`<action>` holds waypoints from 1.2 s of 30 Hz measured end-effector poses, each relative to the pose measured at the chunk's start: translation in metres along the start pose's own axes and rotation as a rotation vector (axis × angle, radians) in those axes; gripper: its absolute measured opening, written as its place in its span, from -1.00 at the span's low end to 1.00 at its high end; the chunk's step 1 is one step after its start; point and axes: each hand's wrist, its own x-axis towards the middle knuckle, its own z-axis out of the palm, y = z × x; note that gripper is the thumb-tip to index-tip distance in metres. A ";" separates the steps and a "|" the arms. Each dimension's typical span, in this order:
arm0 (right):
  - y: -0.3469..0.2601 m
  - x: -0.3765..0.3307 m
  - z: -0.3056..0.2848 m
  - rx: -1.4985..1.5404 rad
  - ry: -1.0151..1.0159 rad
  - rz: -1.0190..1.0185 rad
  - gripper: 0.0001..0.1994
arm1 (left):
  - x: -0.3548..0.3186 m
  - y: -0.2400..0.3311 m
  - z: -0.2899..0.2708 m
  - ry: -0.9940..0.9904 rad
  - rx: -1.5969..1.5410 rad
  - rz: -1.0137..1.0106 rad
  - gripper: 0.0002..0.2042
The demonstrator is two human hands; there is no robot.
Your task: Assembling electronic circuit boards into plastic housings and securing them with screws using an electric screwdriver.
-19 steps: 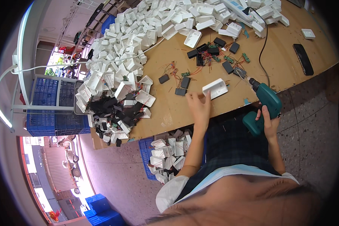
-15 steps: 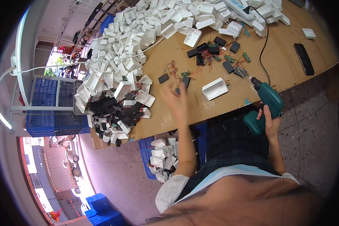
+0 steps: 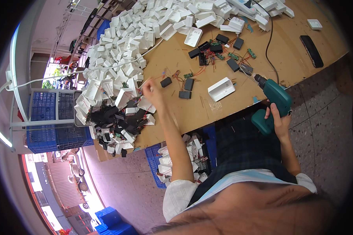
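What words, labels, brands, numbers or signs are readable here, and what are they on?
None can be read.
Green power tool in the right hand: no lettering I can make out.
Black phone-like slab: nothing legible.
White case near the table edge: nothing legible.
Pile of white cases: any markings are too small to read.

The power tool (image 3: 277, 95) is dark green and black. The casing (image 3: 222, 90) is white, the tabletop (image 3: 291, 51) brown, the skirt (image 3: 245, 147) dark plaid.
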 end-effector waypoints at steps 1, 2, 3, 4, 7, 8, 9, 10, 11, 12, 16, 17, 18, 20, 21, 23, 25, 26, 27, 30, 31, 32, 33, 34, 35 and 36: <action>0.001 -0.001 -0.004 -0.012 0.025 0.002 -0.73 | -0.007 0.020 0.011 -0.027 -0.018 -0.014 -0.77; 0.004 -0.003 -0.011 -0.020 0.055 0.007 -0.74 | -0.012 0.066 0.022 0.004 -0.220 -0.131 -0.75; 0.004 -0.004 -0.010 -0.017 0.062 0.012 -0.74 | -0.015 0.100 0.014 0.060 -0.402 -0.237 -0.72; 0.002 -0.004 -0.007 0.013 0.051 -0.001 -0.75 | -0.016 0.107 -0.002 0.063 -0.397 -0.232 -0.72; 0.005 -0.004 -0.005 0.027 0.026 -0.008 -0.76 | -0.025 0.129 -0.022 -0.005 -0.436 -0.128 -0.80; 0.006 -0.006 -0.006 0.014 0.007 -0.006 -0.77 | -0.040 0.139 -0.016 -0.009 -0.436 -0.129 -0.80; 0.005 -0.008 -0.007 0.013 0.012 -0.005 -0.77 | -0.057 0.147 -0.007 -0.063 -0.290 -0.180 -0.83; 0.003 -0.009 -0.006 0.004 -0.009 0.005 -0.77 | -0.074 0.152 0.001 -0.113 -0.141 -0.226 -0.85; 0.002 -0.011 -0.005 -0.006 -0.031 0.016 -0.77 | -0.093 0.152 0.011 -0.185 -0.170 -0.214 -0.86; 0.004 -0.014 -0.004 -0.007 -0.030 0.018 -0.77 | -0.114 0.149 0.022 -0.259 -0.199 -0.205 -0.88; 0.005 -0.026 -0.010 -0.020 -0.031 0.055 -0.78 | -0.172 0.168 0.048 -0.394 -0.027 -0.032 -0.93; 0.005 -0.028 -0.010 -0.029 -0.054 0.061 -0.78 | -0.179 0.181 0.047 -0.434 0.141 0.089 -0.93; 0.006 -0.029 -0.011 -0.032 -0.051 0.066 -0.78 | -0.186 0.185 0.051 -0.439 0.139 0.084 -0.93; 0.006 -0.032 -0.013 -0.065 -0.085 0.036 -0.77 | -0.198 0.194 0.057 -0.371 0.200 0.312 -0.90; 0.008 -0.033 -0.015 -0.079 -0.105 0.036 -0.74 | -0.201 0.197 0.062 -0.351 0.239 0.392 -0.85; 0.009 -0.033 -0.017 -0.057 -0.109 0.063 -0.73 | -0.206 0.208 0.070 -0.363 0.239 0.299 -0.85; 0.011 -0.033 -0.017 -0.036 -0.113 0.090 -0.72 | -0.207 0.205 0.083 -0.358 0.216 0.193 -0.88; 0.012 -0.033 -0.016 -0.030 -0.121 0.088 -0.70 | -0.208 0.203 0.087 -0.359 0.218 0.181 -0.88; 0.013 -0.032 -0.017 -0.023 -0.130 0.086 -0.69 | -0.210 0.202 0.090 -0.360 0.185 0.075 -0.90; 0.016 -0.029 -0.021 -0.046 -0.189 0.105 -0.65 | -0.210 0.197 0.094 -0.366 0.217 0.007 -0.89; 0.017 -0.028 -0.020 -0.051 -0.194 0.118 -0.65 | -0.207 0.202 0.093 -0.354 0.294 0.104 -0.87; 0.016 -0.026 -0.017 -0.022 -0.163 0.117 -0.68 | -0.206 0.204 0.091 -0.342 0.371 0.200 -0.85; 0.016 -0.025 -0.015 0.007 -0.133 0.116 -0.71 | -0.209 0.200 0.087 -0.359 0.392 0.181 -0.84; 0.017 -0.025 -0.014 0.000 -0.138 0.129 -0.71 | -0.210 0.201 0.083 -0.362 0.396 0.167 -0.84; 0.017 -0.024 -0.014 0.017 -0.131 0.121 -0.71 | -0.209 0.203 0.080 -0.388 0.482 0.184 -0.85; 0.018 -0.025 -0.015 0.033 -0.122 0.112 -0.72 | -0.210 0.203 0.079 -0.415 0.566 0.202 -0.87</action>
